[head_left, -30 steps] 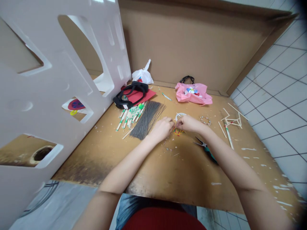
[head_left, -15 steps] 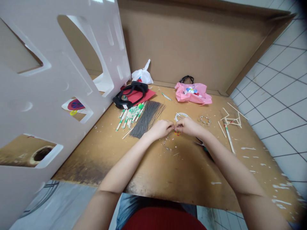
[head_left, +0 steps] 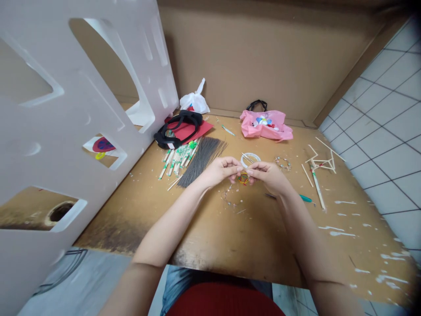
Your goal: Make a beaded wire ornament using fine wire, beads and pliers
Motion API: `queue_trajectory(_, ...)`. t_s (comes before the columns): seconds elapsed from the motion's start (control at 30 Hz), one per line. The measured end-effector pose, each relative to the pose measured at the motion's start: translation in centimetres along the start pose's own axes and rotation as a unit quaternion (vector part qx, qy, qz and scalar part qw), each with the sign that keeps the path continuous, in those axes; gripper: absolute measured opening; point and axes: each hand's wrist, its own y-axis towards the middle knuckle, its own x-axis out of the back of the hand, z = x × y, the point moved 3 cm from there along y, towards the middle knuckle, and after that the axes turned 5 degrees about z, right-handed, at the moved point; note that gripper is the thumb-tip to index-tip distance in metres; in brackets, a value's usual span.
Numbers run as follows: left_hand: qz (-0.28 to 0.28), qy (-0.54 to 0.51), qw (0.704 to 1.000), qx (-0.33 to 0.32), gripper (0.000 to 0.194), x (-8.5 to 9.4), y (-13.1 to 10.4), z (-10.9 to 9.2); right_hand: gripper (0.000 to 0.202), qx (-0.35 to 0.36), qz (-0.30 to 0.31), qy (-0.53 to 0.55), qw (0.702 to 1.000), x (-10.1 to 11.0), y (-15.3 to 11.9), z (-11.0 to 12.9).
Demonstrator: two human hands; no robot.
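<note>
My left hand [head_left: 225, 170] and my right hand [head_left: 265, 173] meet over the middle of the table, thumbs and forefingers pinched close together. Whatever lies between the fingertips is too small to make out. Just below them shows a little bundle of yellow, red and green loops [head_left: 243, 178]; I cannot tell whether it is held or lies on the table. Behind the fingers is a white ring [head_left: 258, 157] with thin sticks across it. Nearer me lies a loose strand of beads [head_left: 234, 204]. My right forearm partly covers a tool with a teal handle [head_left: 305, 199].
To the left lie grey wires [head_left: 200, 162], wrapped chopsticks [head_left: 177, 160] and a black headset strap [head_left: 180, 127] on red paper. A white bag [head_left: 194, 102] and a pink bag [head_left: 266, 127] stand behind. On the right are another beaded loop [head_left: 283, 163] and a stick frame [head_left: 324, 164].
Both hands have turned so the fingers and thumbs show more, and the right hand has shifted slightly right. More of the coloured loops and the teal handle is visible. The view has shifted a little.
</note>
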Motion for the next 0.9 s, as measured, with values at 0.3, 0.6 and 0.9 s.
queue_trajectory(0.3, -0.013, -0.024, 0.999, -0.026, 0.020, -0.5, -0.3, -0.6, 0.025, 0.005, -0.006, -0.014, 1.000, 0.3, -0.8, 0.7)
queue_trajectory(0.6, -0.028, -0.035, 0.999, -0.030, 0.023, -0.6, -0.3, -0.7, 0.028, 0.010, -0.017, -0.034, 0.999, 0.2, -0.9, 1.0)
queue_trajectory(0.9, 0.003, -0.019, 1.000, -0.025, 0.021, -0.4, -0.5, -0.9, 0.026, 0.001, -0.031, -0.037, 0.999, -0.1, -1.4, 1.8)
